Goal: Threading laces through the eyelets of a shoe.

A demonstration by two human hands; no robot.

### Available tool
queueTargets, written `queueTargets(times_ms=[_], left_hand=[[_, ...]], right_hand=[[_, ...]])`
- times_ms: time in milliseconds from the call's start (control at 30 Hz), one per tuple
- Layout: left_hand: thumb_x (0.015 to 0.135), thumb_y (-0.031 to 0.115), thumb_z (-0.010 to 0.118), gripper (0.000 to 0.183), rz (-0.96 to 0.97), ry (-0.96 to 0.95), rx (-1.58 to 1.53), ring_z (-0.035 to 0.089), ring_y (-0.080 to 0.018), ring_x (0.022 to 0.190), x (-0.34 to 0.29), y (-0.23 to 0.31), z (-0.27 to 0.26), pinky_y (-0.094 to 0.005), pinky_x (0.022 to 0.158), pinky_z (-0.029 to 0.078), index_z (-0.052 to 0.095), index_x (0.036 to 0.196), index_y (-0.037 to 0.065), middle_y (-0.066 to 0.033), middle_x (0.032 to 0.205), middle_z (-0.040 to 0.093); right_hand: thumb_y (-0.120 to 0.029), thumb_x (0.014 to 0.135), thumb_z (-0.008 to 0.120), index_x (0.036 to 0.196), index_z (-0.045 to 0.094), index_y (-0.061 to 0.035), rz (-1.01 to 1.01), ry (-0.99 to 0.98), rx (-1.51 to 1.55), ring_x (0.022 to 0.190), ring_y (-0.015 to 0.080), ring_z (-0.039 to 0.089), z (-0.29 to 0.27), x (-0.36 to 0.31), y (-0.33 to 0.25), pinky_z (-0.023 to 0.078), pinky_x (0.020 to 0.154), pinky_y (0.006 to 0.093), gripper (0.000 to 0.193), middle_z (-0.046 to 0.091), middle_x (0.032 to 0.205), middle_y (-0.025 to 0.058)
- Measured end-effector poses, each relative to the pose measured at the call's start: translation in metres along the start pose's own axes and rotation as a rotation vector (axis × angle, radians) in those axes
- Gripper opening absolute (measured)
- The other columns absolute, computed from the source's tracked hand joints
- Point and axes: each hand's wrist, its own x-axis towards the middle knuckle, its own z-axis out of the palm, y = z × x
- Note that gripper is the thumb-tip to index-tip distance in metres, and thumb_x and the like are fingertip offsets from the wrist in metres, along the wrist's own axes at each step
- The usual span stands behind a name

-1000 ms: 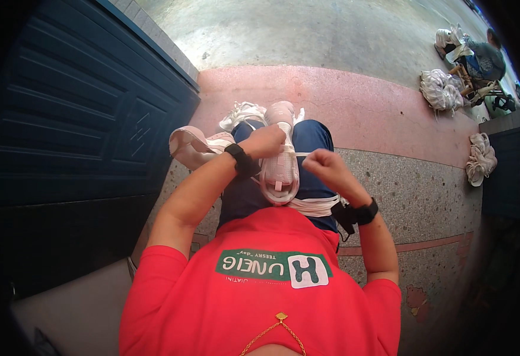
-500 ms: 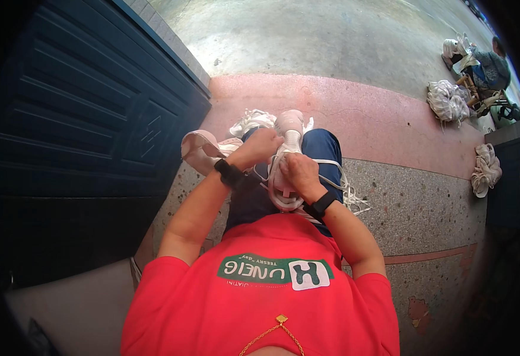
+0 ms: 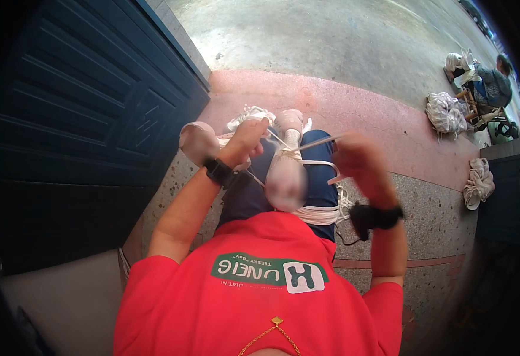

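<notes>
Three floor surfaces spread out around my work: speckled terrazzo (image 3: 432,204), a pink strip (image 3: 372,115) and grey concrete (image 3: 331,41) beyond. A dark blue door (image 3: 94,107) stands to the left. The pale pink shoe (image 3: 286,172) rests on my blue trousers (image 3: 319,187), toe away from me. My left hand (image 3: 248,142) has fingers closed on a white lace (image 3: 318,143); my right hand (image 3: 359,163), blurred, grips it opposite. Far right, a person (image 3: 492,86) is near a white bundle (image 3: 445,114).

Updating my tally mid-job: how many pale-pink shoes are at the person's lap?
2. One long pale-pink-and-white mesh shoe lies across the thighs; another pale-pink shoe sits beside the left hand. Others may be hidden.
</notes>
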Motion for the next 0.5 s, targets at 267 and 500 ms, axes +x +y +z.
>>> queueTargets(times_ms=[267, 500], left_hand=[[0.095, 0.041, 0.061, 0.045, 0.375, 0.012, 0.970, 0.071, -0.0383, 0.079, 0.022, -0.011, 0.039, -0.0472, 0.079, 0.056, 0.071, 0.098, -0.003, -0.0236, 0.091, 0.069], [0.090, 0.030, 0.073, 0.032, 0.777, -0.361, 0.909, 0.068, -0.0332, 0.102, -0.003, 0.042, 0.069, -0.0393, 0.090, 0.053, 0.075, 0.111, 0.006, -0.0179, 0.112, 0.070]], right_hand=[[-0.014, 0.103, 0.047, 0.100, 0.052, -0.0002, -0.469, -0.209, 0.121, 0.063, 0.0068, 0.043, 0.024, -0.102, -0.206, 0.040, 0.056, 0.0256, 0.015, 0.044, 0.073, -0.0031], [-0.009, 0.099, 0.048, 0.098, 0.054, 0.0017, -0.574, -0.236, 0.210, 0.076, 0.0123, 0.047, 0.001, -0.128, -0.232, 0.043, 0.070, 0.0305, 0.013, 0.048, 0.083, 0.0035]])
